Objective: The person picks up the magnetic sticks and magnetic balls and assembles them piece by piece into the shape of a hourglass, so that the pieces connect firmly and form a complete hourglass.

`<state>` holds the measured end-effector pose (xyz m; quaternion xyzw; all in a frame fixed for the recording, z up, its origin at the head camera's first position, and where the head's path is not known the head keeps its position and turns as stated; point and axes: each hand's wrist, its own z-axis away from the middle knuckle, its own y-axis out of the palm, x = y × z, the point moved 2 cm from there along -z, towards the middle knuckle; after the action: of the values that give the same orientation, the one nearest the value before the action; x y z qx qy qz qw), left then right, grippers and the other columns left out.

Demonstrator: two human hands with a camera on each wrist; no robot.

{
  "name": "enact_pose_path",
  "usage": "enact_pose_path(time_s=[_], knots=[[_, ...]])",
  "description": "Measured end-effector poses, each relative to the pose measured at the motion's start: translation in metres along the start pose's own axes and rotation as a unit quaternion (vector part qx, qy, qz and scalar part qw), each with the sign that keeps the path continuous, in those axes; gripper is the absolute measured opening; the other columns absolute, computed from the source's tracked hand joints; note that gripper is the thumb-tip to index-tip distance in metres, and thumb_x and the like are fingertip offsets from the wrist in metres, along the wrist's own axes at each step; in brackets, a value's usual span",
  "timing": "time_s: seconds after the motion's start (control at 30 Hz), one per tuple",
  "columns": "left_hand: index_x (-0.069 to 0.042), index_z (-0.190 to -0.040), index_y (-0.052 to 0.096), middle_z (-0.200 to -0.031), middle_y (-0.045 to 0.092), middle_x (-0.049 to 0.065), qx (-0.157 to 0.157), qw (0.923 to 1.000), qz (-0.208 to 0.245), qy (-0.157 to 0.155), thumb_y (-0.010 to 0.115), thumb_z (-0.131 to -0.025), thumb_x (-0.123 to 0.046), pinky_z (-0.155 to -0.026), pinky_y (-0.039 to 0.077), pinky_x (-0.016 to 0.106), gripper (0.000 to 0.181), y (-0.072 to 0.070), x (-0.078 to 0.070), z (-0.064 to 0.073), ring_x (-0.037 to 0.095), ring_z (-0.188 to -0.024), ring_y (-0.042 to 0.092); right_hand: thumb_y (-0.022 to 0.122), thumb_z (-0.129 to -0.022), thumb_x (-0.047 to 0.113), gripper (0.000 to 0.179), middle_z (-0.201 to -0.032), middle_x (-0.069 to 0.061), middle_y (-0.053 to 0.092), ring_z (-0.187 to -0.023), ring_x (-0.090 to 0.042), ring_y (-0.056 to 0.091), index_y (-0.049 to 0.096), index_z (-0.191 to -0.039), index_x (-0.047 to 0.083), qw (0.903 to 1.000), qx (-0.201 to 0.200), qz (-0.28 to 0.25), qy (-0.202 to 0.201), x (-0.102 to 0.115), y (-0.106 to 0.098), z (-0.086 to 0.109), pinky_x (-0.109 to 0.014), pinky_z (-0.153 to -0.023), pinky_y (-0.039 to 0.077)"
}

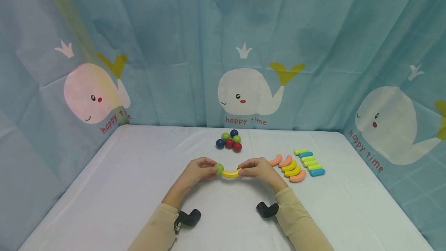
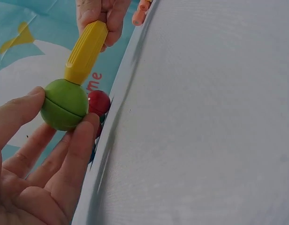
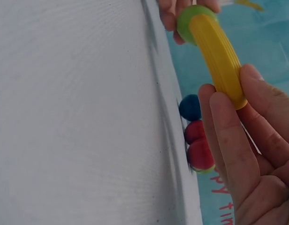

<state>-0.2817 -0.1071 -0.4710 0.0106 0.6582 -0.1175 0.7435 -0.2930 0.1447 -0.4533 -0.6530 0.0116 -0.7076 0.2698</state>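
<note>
My left hand [image 1: 199, 170] pinches a green ball [image 2: 64, 104] between thumb and fingertips; a dark seam runs round the ball. With thumb and fingers, my right hand [image 1: 257, 169] grips one end of a curved yellow stick [image 3: 220, 61] with ridges along its side. The stick's other end meets the green ball, so the two pieces form one line between my hands, held up over the table. In the left wrist view the stick [image 2: 87, 51] rises from the ball toward the right fingers.
Blue, red and green balls [image 1: 229, 143] cluster at the back of the white table [image 1: 122, 189]. To the right lie curved orange and yellow sticks [image 1: 292, 171], then a column of short straight green and blue sticks [image 1: 310, 164]. A whale-print curtain [image 1: 167, 88] surrounds the table.
</note>
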Motion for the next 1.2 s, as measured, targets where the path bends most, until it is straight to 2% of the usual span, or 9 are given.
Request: enact_pose_path(time_s=[0.27, 0.63, 0.93, 1.2], knots=[[-0.001, -0.116, 0.065, -0.110, 0.073, 0.013, 0.011, 0.9998, -0.012, -0.013, 0.079, -0.084, -0.016, -0.084, 0.061, 0.032, 0.038, -0.0016, 0.0007, 0.0002, 0.015, -0.093, 0.070, 0.080, -0.084, 0.025, 0.031, -0.103, -0.005, 0.075, -0.087, -0.013, 0.068, 0.075, -0.109, 0.008, 1.0000, -0.003, 0.001, 0.007, 0.0020, 0.0010, -0.0002, -0.029, -0.087, 0.059], [-0.003, -0.117, 0.066, -0.116, 0.067, 0.015, 0.012, 0.9996, -0.024, 0.001, 0.079, -0.084, -0.017, -0.083, 0.061, 0.033, 0.038, -0.0018, -0.0003, 0.0012, 0.015, -0.092, 0.069, 0.079, -0.085, 0.026, 0.030, -0.101, -0.005, 0.076, -0.086, -0.011, 0.068, 0.076, -0.108, 0.007, 1.0000, 0.000, 0.007, 0.001, 0.0002, 0.0010, -0.0013, -0.028, -0.085, 0.059], [-0.005, -0.113, 0.070, -0.109, 0.070, 0.010, -0.004, 0.9986, -0.052, -0.006, 0.081, -0.082, -0.019, -0.083, 0.061, 0.031, 0.036, -0.0014, 0.0000, 0.0025, 0.014, -0.092, 0.068, 0.078, -0.086, 0.024, 0.031, -0.104, -0.006, 0.075, -0.088, -0.011, 0.068, 0.075, -0.111, 0.006, 0.9999, 0.010, 0.003, 0.003, -0.0028, 0.0000, -0.0004, -0.029, -0.088, 0.059], [-0.005, -0.113, 0.070, -0.109, 0.072, 0.009, -0.014, 0.9987, -0.047, -0.016, 0.081, -0.082, -0.018, -0.082, 0.061, 0.032, 0.035, -0.0020, 0.0003, 0.0017, 0.014, -0.092, 0.068, 0.077, -0.087, 0.023, 0.033, -0.111, -0.009, 0.075, -0.097, -0.013, 0.070, 0.073, -0.113, 0.004, 0.9994, 0.015, -0.027, 0.014, -0.0014, -0.0029, 0.0019, -0.033, -0.093, 0.058]])
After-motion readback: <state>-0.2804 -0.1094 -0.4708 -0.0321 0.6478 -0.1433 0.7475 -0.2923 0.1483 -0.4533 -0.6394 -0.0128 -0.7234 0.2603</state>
